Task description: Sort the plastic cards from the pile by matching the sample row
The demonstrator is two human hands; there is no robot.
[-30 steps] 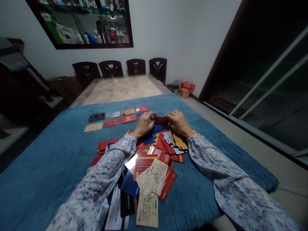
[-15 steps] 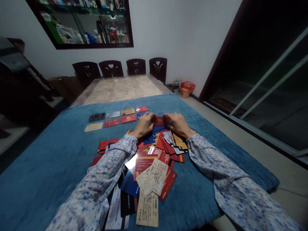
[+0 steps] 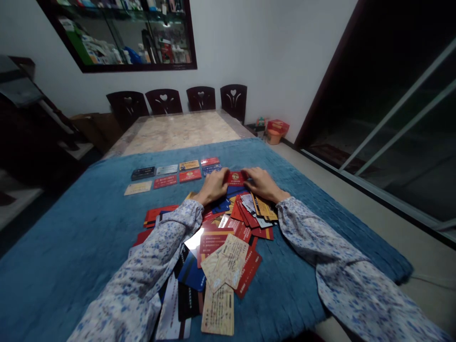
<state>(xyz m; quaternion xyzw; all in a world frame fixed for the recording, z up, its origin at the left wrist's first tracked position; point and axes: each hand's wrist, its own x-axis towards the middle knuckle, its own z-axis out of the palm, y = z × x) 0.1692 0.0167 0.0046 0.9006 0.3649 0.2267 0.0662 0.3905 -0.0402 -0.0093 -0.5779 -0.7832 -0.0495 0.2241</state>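
Between my two hands is a red card point(image 3: 235, 178) with a gold emblem, at the far end of a loose heap. My left hand point(image 3: 214, 185) grips its left edge with bent fingers, and my right hand point(image 3: 264, 184) pinches its right edge. Whether more cards lie beneath it in my grip I cannot tell. Blue cards lie just below it. The heap spreads toward me: yellow-and-black cards point(image 3: 262, 208), red cards point(image 3: 250, 273), beige cards point(image 3: 218, 311) and a black card point(image 3: 188, 301). My left sleeve hides part of the heap.
Left of my hands, cards lie in neat rows, among them a black stack point(image 3: 143, 174), a silver card point(image 3: 167, 169) and a beige card point(image 3: 138, 188). A blue cloth point(image 3: 81, 228) covers the near table. Dark chairs point(image 3: 233, 102) stand behind the bare tabletop point(image 3: 178, 128).
The red card's face shows more clearly between my fingers, its emblem now plain. Both hands stay in nearly the same place, and the other cards have not moved.
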